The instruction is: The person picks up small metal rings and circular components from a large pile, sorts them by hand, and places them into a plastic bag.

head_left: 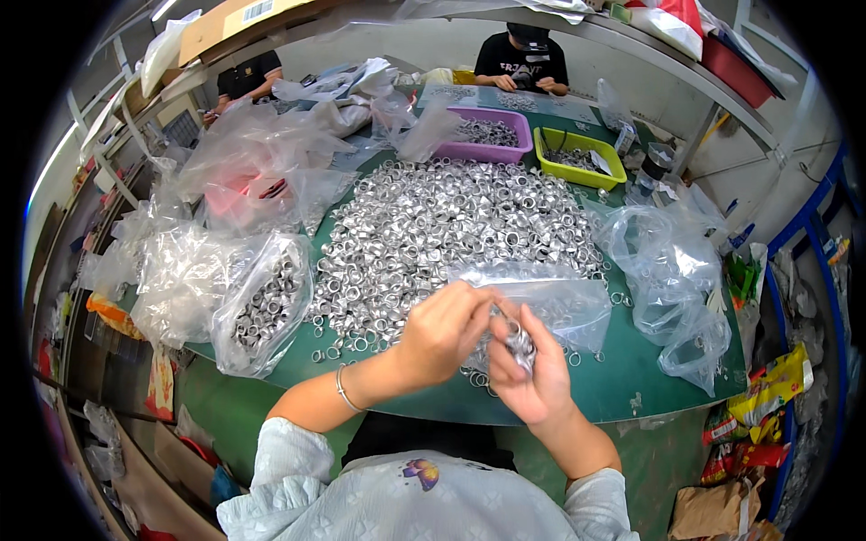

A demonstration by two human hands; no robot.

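A broad heap of silvery metal rings (469, 216) covers the middle of the green table. My right hand (532, 370), palm turned up, is closed around several metal rings (519, 341) just above the table's near edge. Against it, my left hand (440, 332) has its fingers pinched together; what they hold, if anything, is hidden. A clear flat plastic bag (573, 311) lies behind my hands, over the near right part of the heap. Left of the heap, another clear bag (262, 311) holds more rings.
A purple basket (483, 151) and a yellow-green basket (595, 176), both with metal pieces, stand behind the heap. Clear plastic bags (667, 279) lie at the right, and more plastic (244, 153) piles up at the left. Two people (523, 63) sit across the table, under an overhead shelf.
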